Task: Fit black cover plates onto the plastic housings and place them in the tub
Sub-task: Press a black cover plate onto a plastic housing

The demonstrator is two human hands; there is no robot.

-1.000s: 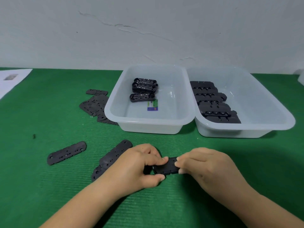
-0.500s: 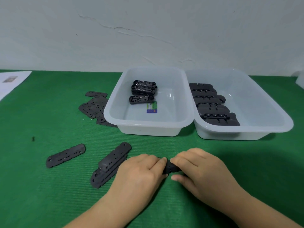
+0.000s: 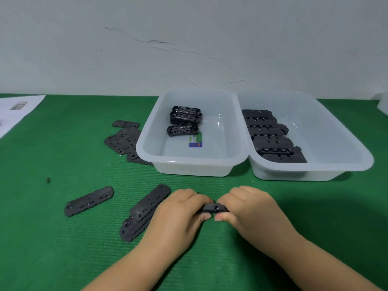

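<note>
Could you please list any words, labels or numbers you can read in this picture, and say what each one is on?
No text here can be read.
Green, white and blue card in the left tub: has print, too small and blurred to read.
White paper sheet at the table's far left: carries a grey picture, no legible words.
Black parts: no markings that can be made out.

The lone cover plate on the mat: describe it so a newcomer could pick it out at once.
Start at the left white tub on the green mat and look toward the mat's near left. There a single black cover plate lies flat and alone, left of the stacked plates beside the left hand.
</note>
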